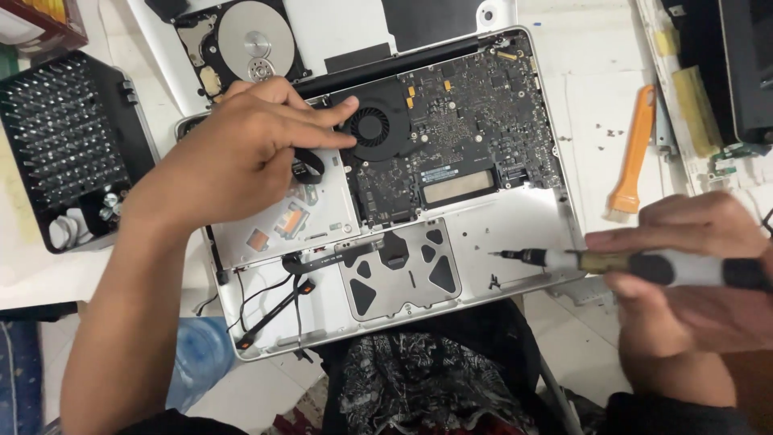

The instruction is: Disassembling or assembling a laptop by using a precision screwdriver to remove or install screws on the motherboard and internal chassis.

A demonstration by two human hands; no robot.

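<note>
White tabletop [596, 89] carries an opened laptop chassis [527, 234] with exposed logic board [475, 105] and fan [372, 127]; a bit case [68, 137], bare hard drive [245, 40] and orange brush [632, 149] lie around it. Left hand [241, 153], fingers together, presses flat beside the fan, hiding the bay beneath. Right hand [684, 266], partly cut off, is clamped on a screwdriver [636, 264] over the chassis corner.

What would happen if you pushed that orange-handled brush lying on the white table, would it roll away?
The orange-handled brush would probably slide, not roll, since its handle looks flat. It seems light, being thin plastic. Its pale bristles would likely bend softly if pressed against the white table.
</note>
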